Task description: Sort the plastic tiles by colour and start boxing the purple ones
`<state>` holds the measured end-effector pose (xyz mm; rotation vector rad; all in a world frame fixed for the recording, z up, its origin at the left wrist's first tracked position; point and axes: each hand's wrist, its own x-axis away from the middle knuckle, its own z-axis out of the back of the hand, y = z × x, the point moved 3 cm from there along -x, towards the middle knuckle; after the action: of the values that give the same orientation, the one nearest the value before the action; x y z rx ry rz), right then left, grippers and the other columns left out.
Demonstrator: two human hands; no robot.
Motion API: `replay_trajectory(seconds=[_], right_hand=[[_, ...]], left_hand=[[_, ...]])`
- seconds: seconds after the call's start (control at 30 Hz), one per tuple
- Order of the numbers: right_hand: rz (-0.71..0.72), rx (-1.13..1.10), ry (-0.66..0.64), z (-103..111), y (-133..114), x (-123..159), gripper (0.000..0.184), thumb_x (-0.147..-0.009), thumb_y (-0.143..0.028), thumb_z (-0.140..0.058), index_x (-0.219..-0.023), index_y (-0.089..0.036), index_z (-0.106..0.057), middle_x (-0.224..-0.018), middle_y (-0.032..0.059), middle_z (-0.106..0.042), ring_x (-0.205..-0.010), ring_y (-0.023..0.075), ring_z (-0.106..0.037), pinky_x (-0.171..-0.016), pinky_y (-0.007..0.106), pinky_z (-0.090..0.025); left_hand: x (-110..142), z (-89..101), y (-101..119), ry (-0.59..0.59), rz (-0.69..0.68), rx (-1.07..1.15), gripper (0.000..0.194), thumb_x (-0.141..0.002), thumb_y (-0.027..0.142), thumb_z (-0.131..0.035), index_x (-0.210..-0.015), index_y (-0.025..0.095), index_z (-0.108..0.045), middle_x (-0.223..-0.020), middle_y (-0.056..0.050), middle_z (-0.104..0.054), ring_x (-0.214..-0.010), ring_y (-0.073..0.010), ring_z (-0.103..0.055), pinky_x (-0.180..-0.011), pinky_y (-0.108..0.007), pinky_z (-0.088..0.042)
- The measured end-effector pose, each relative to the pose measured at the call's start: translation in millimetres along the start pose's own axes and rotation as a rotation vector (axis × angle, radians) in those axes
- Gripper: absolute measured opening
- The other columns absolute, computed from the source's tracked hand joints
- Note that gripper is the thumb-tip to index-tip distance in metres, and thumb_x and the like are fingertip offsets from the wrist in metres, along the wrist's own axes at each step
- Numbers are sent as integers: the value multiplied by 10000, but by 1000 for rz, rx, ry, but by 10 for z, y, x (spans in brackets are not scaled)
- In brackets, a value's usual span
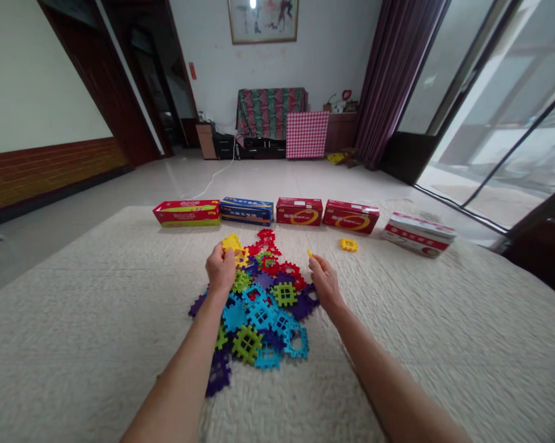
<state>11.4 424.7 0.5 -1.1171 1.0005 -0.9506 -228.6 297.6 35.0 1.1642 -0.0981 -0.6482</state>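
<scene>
Pinching left hand: fingers closed, with the left tile, yellow, held by its edge; a windowed tile, also yellow, is seen beside it, and whether it is gripped too cannot be told.
Right hand: fingertips brought together on the right tile, of which only a thin yellow edge is shown; the remaining fingers are curled in.
Pile: blue, green, purple and red tiles are heaped between the forearms on the mat, overlapping at odd angles.
Loose tile: laid flat, yellow, apart from the pile, near the right-hand red box.
Boxes: a row is formed beyond the pile by the red-green box, blue box, left-hand red box, right-hand red box and white box.
Slip risk: the right tile could be dropped or twisted, since little of it seems to be covered by the fingertips.
Snag risk: neighbouring teeth could be caught by the left tile, and the windowed tile dragged along or knocked loose.
Slide risk: upper tiles could be sent down the pile if it is brushed by a wrist.
Arms: both are stretched forward, low over the mat; the hands are held apart, the left at the pile's far left, the right just beyond its right side.
</scene>
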Motion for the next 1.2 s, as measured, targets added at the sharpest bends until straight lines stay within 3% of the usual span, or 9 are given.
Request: replay_trajectory(seconds=[0.1, 0.27, 0.33, 0.47, 0.57, 0.67, 0.87, 1.07, 1.2], right_hand=[[-53, -62, -8, -169, 37, 72, 514, -822, -583, -442, -1099, -181, -602, -1025, 95, -663, -971, 249, -610, -776, 365, -510], [-119, -178, -57, -338, -30, 21, 529, -841, -604, -360, -1051, -184, -604, -1027, 106, -685, -919, 219, -657, -733, 329, -534], [-133, -235, -62, -160, -37, -28, 523, -829, -619, -392, -1024, -185, -608, -1074, 120, -683, -927, 217, -670, -734, 324, -542], [-141, -195, -15, 476, 52, -131, 518, -809, -653, -438, -932, -184, -619, -971, 121, -707, -782, 215, -688, -632, 313, -541], [-62, 197, 36, 897, 136, -197, 554, -864, -631, -317, -832, -176, -632, -737, 90, -684, -611, 208, -648, -526, 303, -488], [24, 501, 50, 1108, 201, -235, 438, -851, -530, -415, -884, -178, -672, -607, 42, -624, -588, 211, -613, -571, 315, -463], [247, 749, 85, 1275, 240, -245, 394, -827, -381, -517, -1141, -176, -638, -1073, 120, -655, -849, 222, -634, -788, 372, -491], [324, 766, -296, 1310, 269, -245, 467, -730, -260, -604, -1189, -173, -613, -1179, 125, -636, -1069, 267, -588, -950, 413, -447], [422, 856, -329, 1253, 259, -212, 348, -768, -268, -604, -1105, -190, -639, -1151, 115, -638, -1086, 259, -554, -962, 406, -426]], left_hand=[[323, -290, 115, -141, 94, 274, 314, -829, 300, -460, -1075, 170, -605, -932, -52, -729, -782, -186, -697, -682, -270, -544], [679, -620, 277, -186, 166, 356, 281, -841, 303, -480, -1071, 178, -583, -916, -61, -719, -717, -164, -682, -657, -259, -536], [771, -754, 384, -235, 138, 339, 272, -848, 291, -478, -1074, 183, -587, -893, -60, -719, -721, -167, -681, -663, -266, -531], [969, -1136, 633, -366, 24, 216, 261, -847, 231, -496, -1081, 206, -610, -948, -77, -725, -850, -193, -691, -748, -296, -522], [1120, -1459, 743, -459, -19, 64, 299, -827, 177, -530, -1110, 195, -625, -1062, -126, -711, -1009, -227, -666, -852, -328, -496], [1216, -1683, 767, -523, -69, -76, 403, -817, 172, -568, -1219, 148, -594, -1113, -188, -691, -1061, -265, -650, -921, -364, -464], [1219, -1717, 746, -516, -187, -165, 461, -834, 190, -572, -1293, 185, -535, -1109, -136, -693, -1057, -252, -646, -941, -358, -466], [1252, -1654, 835, -494, -365, -200, 541, -823, 85, -492, -1360, 135, -445, -1242, -153, -609, -1185, -244, -573, -1012, -363, -460], [1350, -1430, 919, -455, -483, -220, 575, -846, 141, -502, -1400, 68, -366, -1345, -210, -511, -1293, -278, -481, -1080, -418, -414]])
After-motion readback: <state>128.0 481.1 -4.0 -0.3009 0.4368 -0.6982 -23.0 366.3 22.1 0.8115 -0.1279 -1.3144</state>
